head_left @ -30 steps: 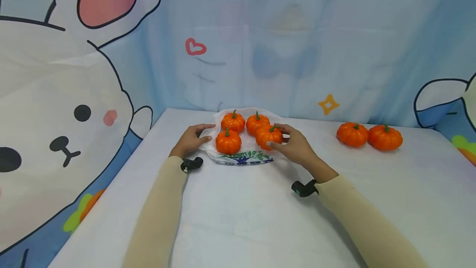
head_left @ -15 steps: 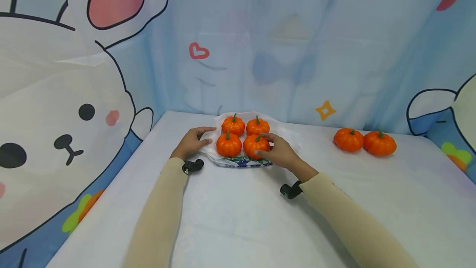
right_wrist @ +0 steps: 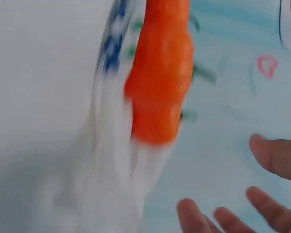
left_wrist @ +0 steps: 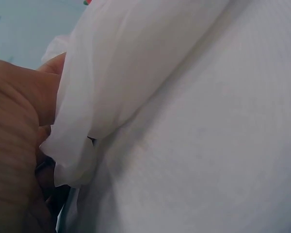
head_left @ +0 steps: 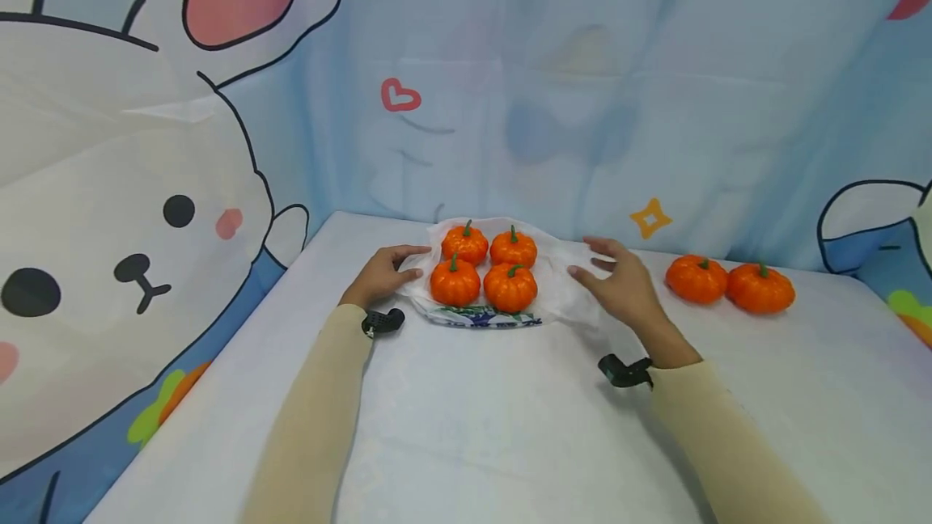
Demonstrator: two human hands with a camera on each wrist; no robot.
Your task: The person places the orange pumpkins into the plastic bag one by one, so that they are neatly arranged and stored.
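Note:
Several small orange pumpkins with green stems, one of them the front right pumpkin [head_left: 511,288], sit grouped on a thin white plastic bag [head_left: 557,285] with a blue and green print along its front. My left hand [head_left: 382,273] holds the bag's left edge; in the left wrist view the white film [left_wrist: 121,63] covers its fingertips. Just right of the bag, my right hand [head_left: 622,281] is held with fingers spread and nothing in them. The right wrist view shows its fingers [right_wrist: 276,160] apart from the blurred pumpkins [right_wrist: 160,73].
Two more orange pumpkins, a left one [head_left: 696,279] and a right one [head_left: 760,288], stand side by side on the white table [head_left: 466,427] beyond my right hand. A light blue cartoon curtain [head_left: 495,103] hangs right behind the table's back edge.
My right hand carried the front right pumpkin leftward beside the others, let it go, and moved away to the right. The left hand has stayed at the bag's edge.

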